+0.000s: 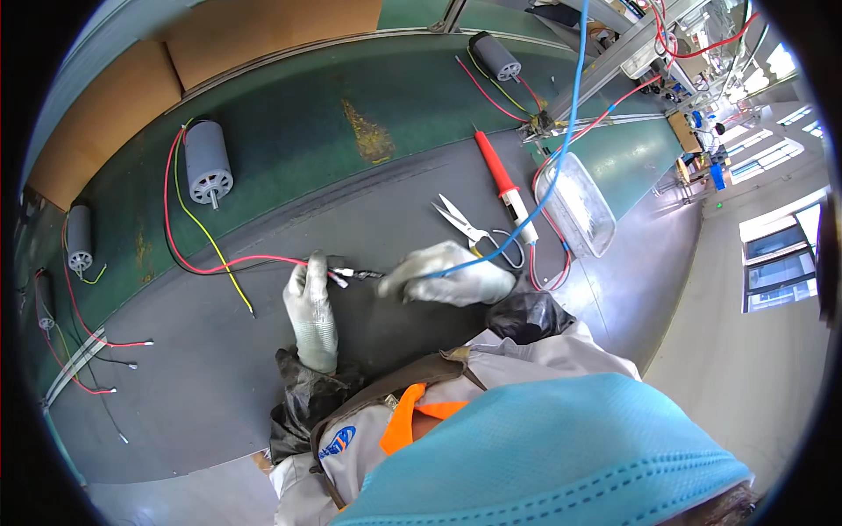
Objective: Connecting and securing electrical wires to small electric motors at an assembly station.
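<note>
In the middle of the dark bench mat, my gloved left hand (313, 309) pinches the end of a red wire (241, 259). White terminals show just past its fingertips. That wire runs back to a large grey motor (206, 162) with a yellow-green wire (206, 232) lying loose. To the right, my gloved right hand (452, 273) is closed around a blue cable (561, 167) that comes down from above. A small dark connector (361, 273) lies between the hands, near the white terminals. Slight blur covers the right fingertips. White-bladed scissors (469, 230) rest just beyond the right hand.
A red-and-white probe (500, 175) with a red lead lies beside a clear plastic tub (581, 206) at right. Smaller wired motors stand at far left (79, 237) and at the back (495, 57). Cardboard boxes (263, 39) line the back edge.
</note>
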